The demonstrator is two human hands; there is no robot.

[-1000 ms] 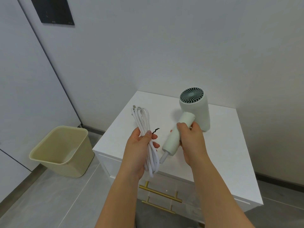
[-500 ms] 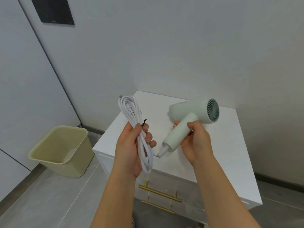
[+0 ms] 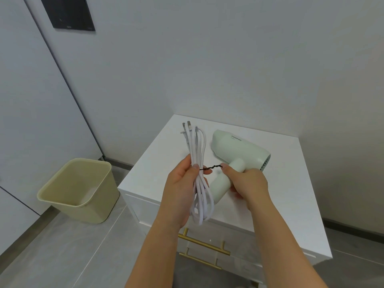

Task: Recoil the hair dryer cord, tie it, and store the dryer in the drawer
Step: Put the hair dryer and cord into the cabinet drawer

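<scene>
Left hand (image 3: 180, 190) has the white cord (image 3: 200, 146) bunched in long loops, fingers and thumb curled tight round its middle, above the front edge of the white cabinet (image 3: 291, 194). The plug (image 3: 185, 126) pokes up at the top of the bundle, over the cabinet top. A black twist tie (image 3: 212, 167) cinches the loops, and its twisted tail reaches sideways to the right hand (image 3: 249, 183). A fingertip meets the tail's end, though I can't tell whether it pinches it. That right hand is wrapped round the handle of the pale green hair dryer (image 3: 239, 148), over the cabinet top, barrel lying sideways. The drawers (image 3: 239, 240) in the cabinet front are closed, gold bar handles showing, contents hidden. Left of the cabinet, on the floor, a beige bin (image 3: 87, 213) stands open-topped, with a pale patch at its bottom I can't make out.
</scene>
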